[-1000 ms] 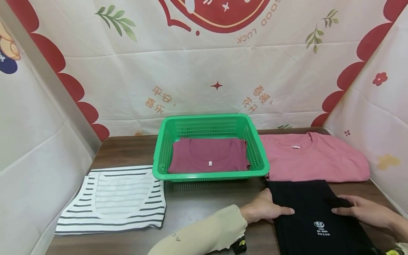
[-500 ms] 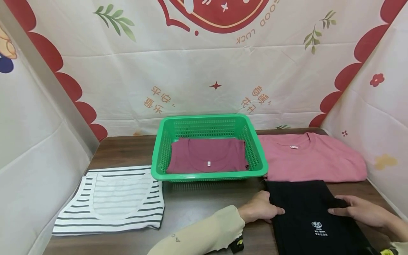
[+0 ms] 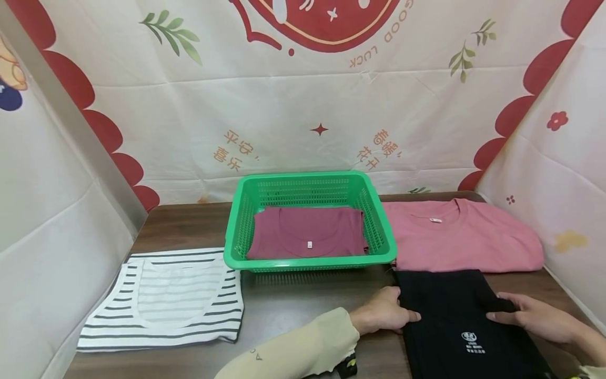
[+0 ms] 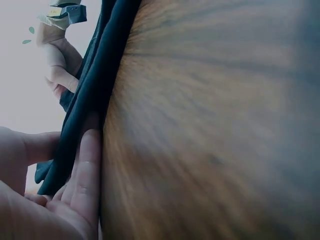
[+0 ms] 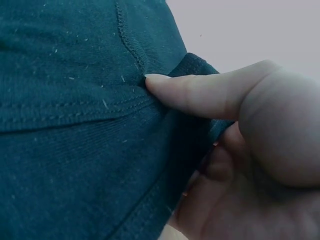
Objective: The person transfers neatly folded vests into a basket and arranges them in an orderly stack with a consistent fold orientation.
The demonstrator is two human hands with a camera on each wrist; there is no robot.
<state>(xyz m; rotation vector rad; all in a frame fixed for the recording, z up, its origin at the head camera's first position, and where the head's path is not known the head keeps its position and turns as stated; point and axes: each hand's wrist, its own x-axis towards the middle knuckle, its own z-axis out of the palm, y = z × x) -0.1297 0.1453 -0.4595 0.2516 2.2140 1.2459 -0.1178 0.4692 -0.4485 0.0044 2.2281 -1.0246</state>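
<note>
A folded black garment (image 3: 450,316) with a small white printed logo lies on the table at the front right. My left hand (image 3: 385,310) pinches its left edge, thumb on top and fingers underneath, as the left wrist view shows. On the opposite edge, my right hand (image 3: 539,316) grips the cloth; in the right wrist view the right thumb (image 5: 200,95) presses on a seam with the fingers curled below. A green basket (image 3: 310,261) stands at the back middle, and a folded maroon shirt (image 3: 293,231) lies flat inside it.
Behind the black garment lies a folded pink shirt (image 3: 468,242), close to the basket's right side. A striped white top (image 3: 165,337) is spread at the left of the brown table (image 3: 303,292). Printed cloth (image 3: 284,105) hangs at the back and both sides.
The view shifts slightly. Both hands keep their hold on the black garment, and the left thumb lies a little nearer its left edge than before. Basket and other clothes stay put.
</note>
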